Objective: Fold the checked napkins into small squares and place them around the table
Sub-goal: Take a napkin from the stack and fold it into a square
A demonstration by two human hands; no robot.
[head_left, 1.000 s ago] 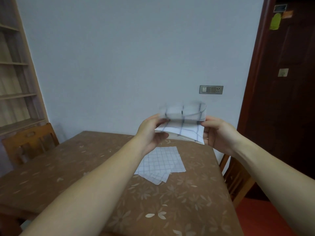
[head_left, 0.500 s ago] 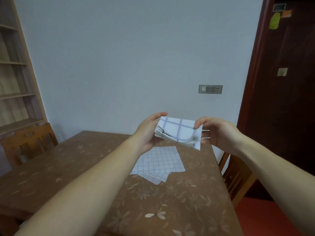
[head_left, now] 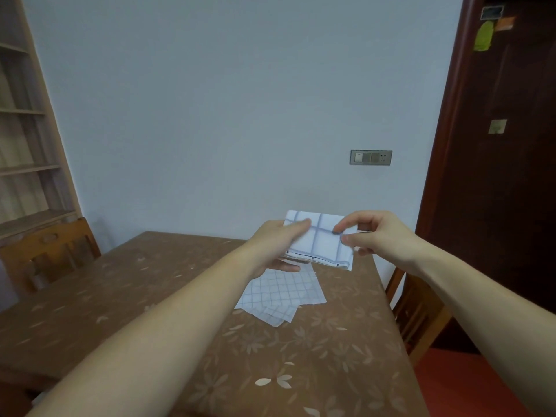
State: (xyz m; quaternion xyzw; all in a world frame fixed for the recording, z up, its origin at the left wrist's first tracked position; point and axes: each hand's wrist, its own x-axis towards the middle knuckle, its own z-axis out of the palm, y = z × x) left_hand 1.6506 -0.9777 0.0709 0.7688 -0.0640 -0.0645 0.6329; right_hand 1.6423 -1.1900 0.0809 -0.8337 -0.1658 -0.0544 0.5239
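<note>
A white napkin with blue checks (head_left: 322,242), folded into a small thick square, hangs in the air above the table. My left hand (head_left: 275,245) grips its left side, thumb on top and fingers underneath. My right hand (head_left: 373,233) pinches its right edge between thumb and forefinger. Below them, a loose pile of unfolded checked napkins (head_left: 282,293) lies on the brown flower-patterned table (head_left: 270,371).
A wooden chair (head_left: 48,251) stands at the table's far left and another chair (head_left: 418,314) at its right edge. Shelves (head_left: 24,130) line the left wall. A dark wooden door (head_left: 505,145) is on the right. A wall socket (head_left: 370,157) sits above the table.
The napkin has been folded over from an open, upright shape into a flat small square. Both hands have stayed on it and drawn it slightly lower.
</note>
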